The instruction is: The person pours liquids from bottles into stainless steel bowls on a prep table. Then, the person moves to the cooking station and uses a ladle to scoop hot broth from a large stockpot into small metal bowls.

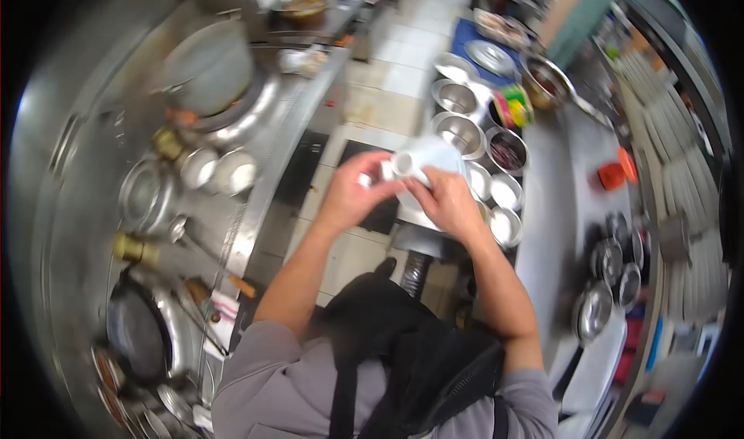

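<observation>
A whitish plastic jug (440,154) is held up in front of my body, its round mouth (401,163) turned toward me. My right hand (451,203) is closed round the jug's handle near the neck. Beside the mouth, my left hand (355,192) has its fingers and thumb curled round a small white piece (387,170) that looks like a cap. Blur hides whether that piece still touches the neck. Just beyond the jug stand steel containers (460,134) and a pot of dark red contents (507,151).
On the left, a large covered pot (208,68) sits over a lit burner, with a ladle (208,254) and a black wok (138,327) nearer me. To the right are an orange container (616,172), small steel pans (595,311) and stacked plates (680,141). A tiled aisle (364,90) runs between the counters.
</observation>
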Tool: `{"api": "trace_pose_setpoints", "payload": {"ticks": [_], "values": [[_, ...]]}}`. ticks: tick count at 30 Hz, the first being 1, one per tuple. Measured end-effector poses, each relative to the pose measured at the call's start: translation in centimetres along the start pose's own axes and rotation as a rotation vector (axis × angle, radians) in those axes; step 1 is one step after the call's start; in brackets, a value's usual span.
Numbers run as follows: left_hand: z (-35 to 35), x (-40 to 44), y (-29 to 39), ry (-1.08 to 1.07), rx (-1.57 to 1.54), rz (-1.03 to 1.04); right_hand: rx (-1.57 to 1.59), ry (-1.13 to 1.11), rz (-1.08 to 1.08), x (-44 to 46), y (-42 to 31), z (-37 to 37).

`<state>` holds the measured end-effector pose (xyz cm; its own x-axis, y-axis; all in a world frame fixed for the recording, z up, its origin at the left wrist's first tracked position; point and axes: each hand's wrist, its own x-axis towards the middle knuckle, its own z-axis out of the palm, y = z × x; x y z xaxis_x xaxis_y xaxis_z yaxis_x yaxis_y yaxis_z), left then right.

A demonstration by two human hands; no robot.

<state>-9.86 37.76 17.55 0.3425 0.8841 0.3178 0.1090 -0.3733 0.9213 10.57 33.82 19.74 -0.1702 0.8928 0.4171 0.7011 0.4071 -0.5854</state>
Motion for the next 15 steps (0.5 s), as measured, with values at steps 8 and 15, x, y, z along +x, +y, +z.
{"api": "trace_pose_setpoints", "payload": {"ticks": [8, 15], "values": [[-5.6, -4.5, 0.9, 0.04, 0.35, 0.056, 0.067, -0.251, -0.002, 0.3, -3.1, 5.4], [-10.1, -3.5, -3.9, -0.014, 0.556, -0.044, 0.037, -0.382, -0.082, 4.9, -1.9, 12.4]]}}
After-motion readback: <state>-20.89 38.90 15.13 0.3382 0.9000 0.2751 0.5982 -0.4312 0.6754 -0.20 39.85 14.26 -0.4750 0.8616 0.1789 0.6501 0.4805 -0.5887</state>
